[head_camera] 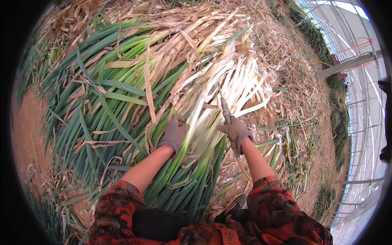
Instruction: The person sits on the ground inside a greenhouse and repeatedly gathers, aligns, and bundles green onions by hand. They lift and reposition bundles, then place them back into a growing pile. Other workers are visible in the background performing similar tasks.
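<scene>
My left hand, in a grey-brown glove, is closed around the stalk of a green onion at the near side of a large heap. Right of it, my gloved right hand grips an air blow gun, its thin nozzle pointing away over the white stems. A yellowish hose runs from the gun's lower end back beside my right forearm. Between my hands the stalks and loose husk look blurred. Green leaves of the heap spread to the left, with dry brown leaves among them.
Dry husks cover the ground on the right, with loose green onion scraps there. My shoe shows below my right hand. Piles of green leaves line the greenhouse wall. Bare soil shows at the far left.
</scene>
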The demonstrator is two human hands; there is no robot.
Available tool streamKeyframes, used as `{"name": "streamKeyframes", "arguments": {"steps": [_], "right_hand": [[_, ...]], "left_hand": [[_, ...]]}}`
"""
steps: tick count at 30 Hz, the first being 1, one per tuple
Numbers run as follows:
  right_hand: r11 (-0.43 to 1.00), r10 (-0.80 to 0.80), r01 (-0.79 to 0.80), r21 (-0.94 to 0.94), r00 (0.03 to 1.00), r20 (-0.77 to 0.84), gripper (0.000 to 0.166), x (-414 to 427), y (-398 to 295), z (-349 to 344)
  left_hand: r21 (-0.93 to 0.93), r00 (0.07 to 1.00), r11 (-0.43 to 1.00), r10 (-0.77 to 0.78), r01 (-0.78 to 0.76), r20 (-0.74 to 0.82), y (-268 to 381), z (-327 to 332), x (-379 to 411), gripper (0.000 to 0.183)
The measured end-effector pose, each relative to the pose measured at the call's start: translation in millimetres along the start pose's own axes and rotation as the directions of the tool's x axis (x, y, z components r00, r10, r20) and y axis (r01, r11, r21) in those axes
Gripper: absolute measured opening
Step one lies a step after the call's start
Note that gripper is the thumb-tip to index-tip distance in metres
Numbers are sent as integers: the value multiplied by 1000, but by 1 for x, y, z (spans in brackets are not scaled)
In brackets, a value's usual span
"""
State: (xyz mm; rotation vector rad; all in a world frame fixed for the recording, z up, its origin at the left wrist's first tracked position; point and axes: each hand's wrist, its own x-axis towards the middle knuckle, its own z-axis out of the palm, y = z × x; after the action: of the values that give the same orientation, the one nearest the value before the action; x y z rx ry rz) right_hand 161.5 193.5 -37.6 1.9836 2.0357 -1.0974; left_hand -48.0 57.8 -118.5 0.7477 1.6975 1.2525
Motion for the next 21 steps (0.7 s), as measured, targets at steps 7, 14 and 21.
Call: {"name": "streamKeyframes", "arguments": {"steps": [7, 14, 21], "right_hand": [[990, 123, -126, -69, 992, -40, 55, 29, -22, -29], [992, -6, 38, -122, 967, 255, 62, -116, 21, 35], [995, 43, -49, -85, 996, -74, 51, 29, -6, -24]], "left_hand": [[-42, 998, 998, 44, -42, 55, 11, 8, -12, 30], [-71, 998, 997, -7, 11, 55, -19, 5, -4, 40], [362, 888, 924, -56, -127, 456, 58, 6, -23, 80]]}}
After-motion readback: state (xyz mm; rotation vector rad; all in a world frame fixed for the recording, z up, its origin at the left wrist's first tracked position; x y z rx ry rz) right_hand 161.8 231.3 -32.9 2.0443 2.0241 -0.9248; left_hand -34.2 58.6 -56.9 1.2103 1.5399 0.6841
